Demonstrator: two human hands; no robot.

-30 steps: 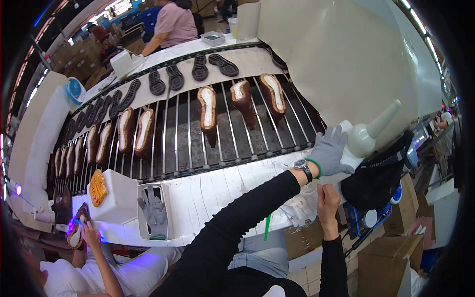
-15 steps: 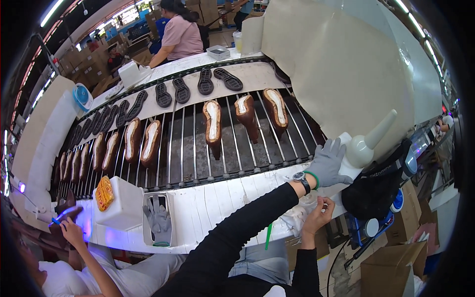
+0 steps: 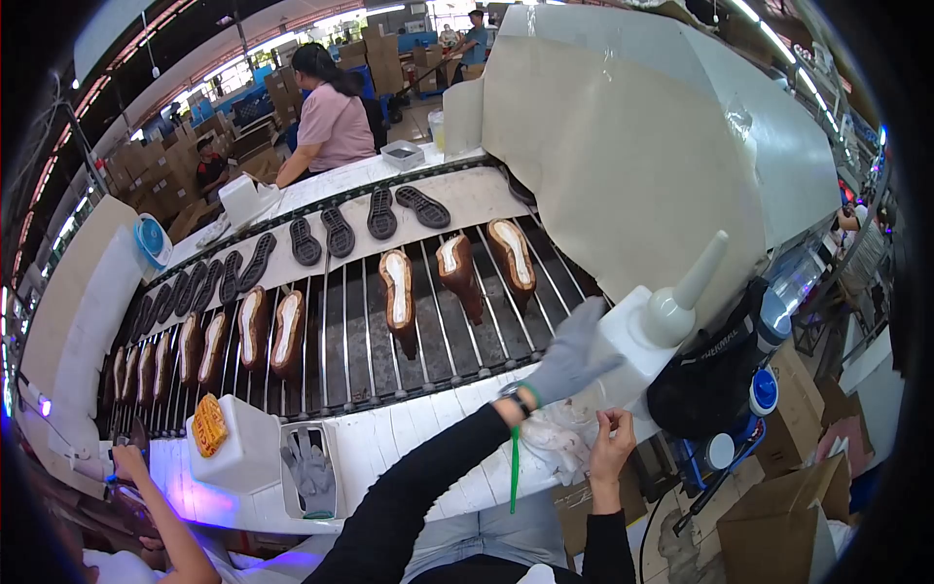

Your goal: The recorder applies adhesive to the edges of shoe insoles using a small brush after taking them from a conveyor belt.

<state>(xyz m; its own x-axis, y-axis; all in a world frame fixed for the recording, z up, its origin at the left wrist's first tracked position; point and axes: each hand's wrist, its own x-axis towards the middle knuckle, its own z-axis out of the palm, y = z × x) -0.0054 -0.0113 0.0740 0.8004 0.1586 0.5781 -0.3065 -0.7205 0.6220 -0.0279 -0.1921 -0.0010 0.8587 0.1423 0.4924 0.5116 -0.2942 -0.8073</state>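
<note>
My left hand (image 3: 572,362), in a grey glove with a green cuff, reaches over the bench's right end with its fingers stretched out. It is beside a white container (image 3: 626,343) topped by a pale rounded piece with a long tapered spout (image 3: 699,277); whether the fingertips touch it I cannot tell. My bare right hand (image 3: 611,443) is closer to me, thumb and fingers pinched together. Anything between them is too small to make out. Crumpled whitish cloth (image 3: 553,438) lies between my hands, and a green strip (image 3: 515,469) hangs off the bench edge.
Brown shoe uppers (image 3: 397,302) lie white side up on a conveyor of metal rods (image 3: 360,331), with dark soles (image 3: 339,232) on the ledge behind. A box of grey gloves (image 3: 309,467) stands left. A co-worker's hand (image 3: 128,462) is at far left; another person (image 3: 331,122) stands opposite.
My left hand has drawn left and back from over the white container, showing more of it. My right hand stays pinched. The whole view has shifted slightly.
</note>
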